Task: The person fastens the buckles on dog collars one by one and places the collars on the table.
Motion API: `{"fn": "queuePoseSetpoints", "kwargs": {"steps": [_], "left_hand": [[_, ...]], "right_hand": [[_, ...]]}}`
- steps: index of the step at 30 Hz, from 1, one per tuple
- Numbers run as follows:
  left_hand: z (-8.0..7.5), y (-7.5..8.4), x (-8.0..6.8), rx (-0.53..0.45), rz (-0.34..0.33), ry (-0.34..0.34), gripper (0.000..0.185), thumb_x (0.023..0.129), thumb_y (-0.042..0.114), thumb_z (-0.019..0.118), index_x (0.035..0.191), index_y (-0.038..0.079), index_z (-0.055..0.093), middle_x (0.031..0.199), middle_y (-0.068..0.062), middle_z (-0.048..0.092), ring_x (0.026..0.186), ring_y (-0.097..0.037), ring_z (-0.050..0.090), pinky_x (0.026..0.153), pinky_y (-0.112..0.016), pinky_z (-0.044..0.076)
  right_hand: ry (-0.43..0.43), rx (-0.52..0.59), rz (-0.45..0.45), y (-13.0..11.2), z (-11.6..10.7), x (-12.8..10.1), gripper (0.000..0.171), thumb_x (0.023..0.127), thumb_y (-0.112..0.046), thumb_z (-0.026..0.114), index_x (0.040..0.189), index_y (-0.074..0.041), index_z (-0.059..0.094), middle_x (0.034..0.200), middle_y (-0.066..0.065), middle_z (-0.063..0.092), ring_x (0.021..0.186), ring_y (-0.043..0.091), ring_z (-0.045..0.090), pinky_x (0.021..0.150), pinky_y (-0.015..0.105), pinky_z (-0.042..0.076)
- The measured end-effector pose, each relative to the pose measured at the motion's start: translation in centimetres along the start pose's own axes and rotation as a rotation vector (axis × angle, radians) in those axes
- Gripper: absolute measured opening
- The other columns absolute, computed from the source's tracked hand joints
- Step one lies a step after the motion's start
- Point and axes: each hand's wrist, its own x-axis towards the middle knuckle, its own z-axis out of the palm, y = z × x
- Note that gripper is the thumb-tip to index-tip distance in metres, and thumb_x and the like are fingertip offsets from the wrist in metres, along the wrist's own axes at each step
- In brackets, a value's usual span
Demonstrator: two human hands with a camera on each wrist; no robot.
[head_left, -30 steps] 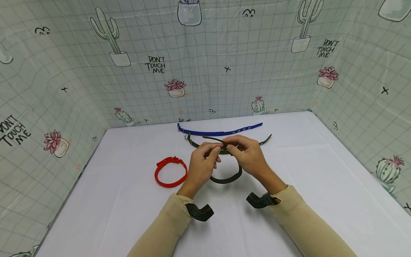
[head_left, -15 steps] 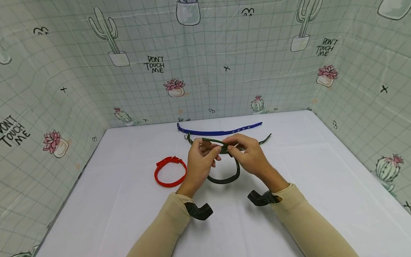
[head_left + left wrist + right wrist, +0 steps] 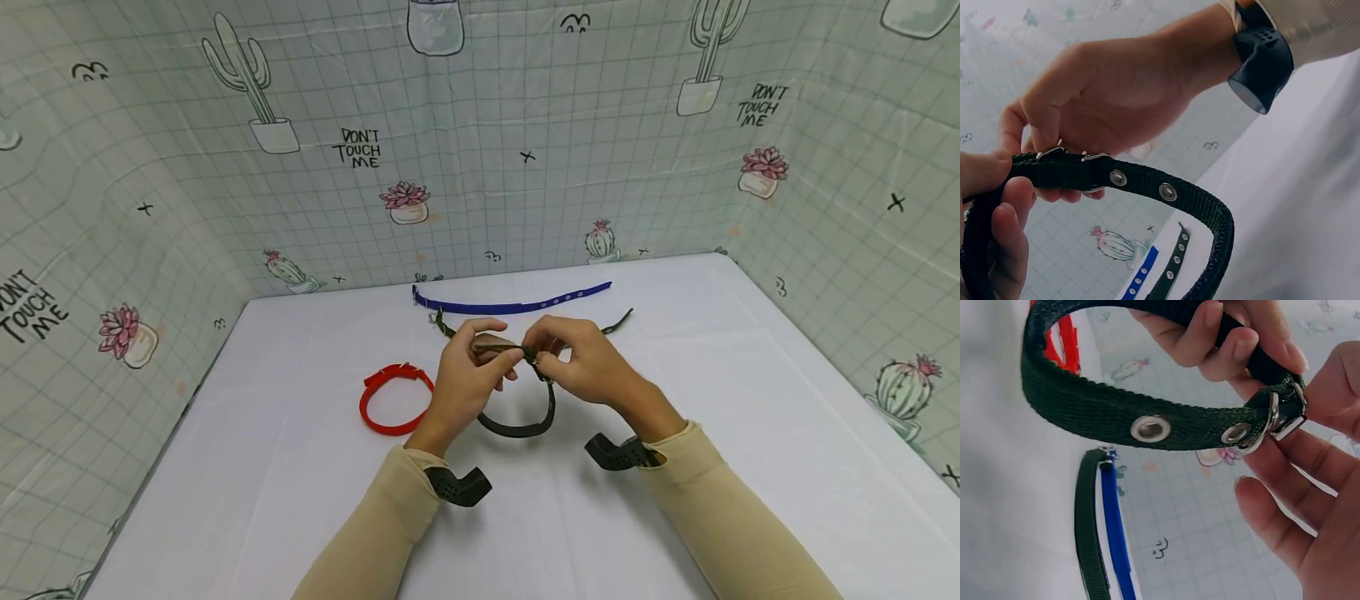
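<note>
Above the table, both hands hold a dark green dog collar [image 3: 517,431] bent into a loop. My left hand [image 3: 463,385] pinches the strap, its index finger raised. My right hand [image 3: 596,371] pinches the collar beside the metal buckle [image 3: 1289,427]. In the right wrist view a D-ring [image 3: 1263,428] sits next to the buckle, and two metal eyelets show along the strap. The left wrist view shows the strap's far side with two eyelets [image 3: 1168,192]. Fingers partly cover the strap's end.
A red collar [image 3: 395,430], buckled into a ring, lies left of the hands. Behind them a blue collar [image 3: 487,309] lies stretched out on the white table [image 3: 300,467]. A second green collar [image 3: 621,322] lies in front of it, partly hidden by the hands. Patterned cloth walls surround the table.
The strap end has dropped lower between the hands. My left index finger has lifted off it, and the right hand has shifted slightly. The collar loop hangs a little lower and further left.
</note>
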Motion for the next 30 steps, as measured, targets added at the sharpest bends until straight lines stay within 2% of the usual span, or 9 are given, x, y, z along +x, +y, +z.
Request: {"fn": "queuePoseSetpoints", "kwargs": {"steps": [4, 8, 13, 16, 20, 24, 30], "left_hand": [[-0.2, 0.0, 0.0, 0.017, 0.005, -0.03, 0.036, 0.095, 0.009, 0.071, 0.127, 0.006, 0.056, 0.099, -0.012, 0.071, 0.074, -0.026, 0.068, 0.064, -0.027, 0.053], [-0.5, 0.0, 0.0, -0.009, -0.011, -0.06, 0.033, 0.095, 0.01, 0.071, 0.124, 0.004, 0.057, 0.104, -0.012, 0.07, 0.081, -0.022, 0.068, 0.069, -0.028, 0.054], [-1.1, 0.5, 0.1, -0.087, -0.064, -0.114, 0.039, 0.094, 0.009, 0.072, 0.13, 0.004, 0.056, 0.116, -0.014, 0.066, 0.097, -0.024, 0.065, 0.08, -0.028, 0.055], [-1.3, 0.6, 0.2, -0.095, -0.095, -0.123, 0.041, 0.094, 0.009, 0.071, 0.131, 0.003, 0.055, 0.121, -0.013, 0.064, 0.104, -0.025, 0.064, 0.086, -0.031, 0.055], [-1.3, 0.6, 0.3, -0.025, -0.164, -0.095, 0.037, 0.096, 0.019, 0.071, 0.128, 0.003, 0.061, 0.114, -0.01, 0.067, 0.097, -0.025, 0.064, 0.083, -0.031, 0.054], [-1.3, 0.5, 0.3, 0.028, -0.225, -0.086, 0.033, 0.097, 0.029, 0.068, 0.122, 0.007, 0.069, 0.101, -0.011, 0.068, 0.086, -0.026, 0.06, 0.073, -0.029, 0.051], [-1.3, 0.5, 0.4, 0.032, -0.203, -0.064, 0.031, 0.097, 0.031, 0.068, 0.118, 0.007, 0.071, 0.091, -0.011, 0.061, 0.078, -0.02, 0.053, 0.07, -0.029, 0.048]], "right_hand": [[-0.023, 0.003, -0.012, 0.1, -0.1, 0.1, 0.012, 0.089, -0.003, 0.061, 0.094, -0.012, 0.067, 0.088, -0.007, 0.066, 0.078, 0.012, 0.061, 0.07, 0.032, 0.052], [0.005, 0.045, 0.005, 0.1, 0.0, 0.1, 0.004, 0.092, -0.008, 0.067, 0.094, -0.011, 0.068, 0.088, -0.006, 0.066, 0.079, 0.013, 0.063, 0.072, 0.032, 0.053], [0.097, 0.12, 0.05, -0.1, 0.2, 0.0, 0.014, 0.093, -0.004, 0.068, 0.104, -0.012, 0.071, 0.099, -0.004, 0.068, 0.082, 0.016, 0.064, 0.073, 0.032, 0.055], [0.128, 0.139, 0.066, -0.2, 0.3, -0.1, 0.018, 0.095, -0.004, 0.067, 0.11, -0.01, 0.072, 0.104, 0.0, 0.068, 0.083, 0.017, 0.063, 0.072, 0.03, 0.055], [0.147, 0.141, 0.076, -0.3, 0.3, -0.2, 0.02, 0.096, -0.004, 0.066, 0.114, -0.008, 0.071, 0.105, 0.007, 0.067, 0.083, 0.018, 0.062, 0.072, 0.029, 0.054], [0.169, 0.138, 0.081, -0.2, 0.2, -0.3, 0.025, 0.096, -0.003, 0.065, 0.119, -0.009, 0.07, 0.102, 0.005, 0.065, 0.085, 0.018, 0.062, 0.074, 0.027, 0.054], [0.152, 0.127, 0.047, -0.1, 0.1, 0.0, 0.032, 0.094, 0.001, 0.063, 0.125, -0.004, 0.069, 0.111, 0.007, 0.07, 0.089, 0.018, 0.065, 0.074, 0.027, 0.055]]}}
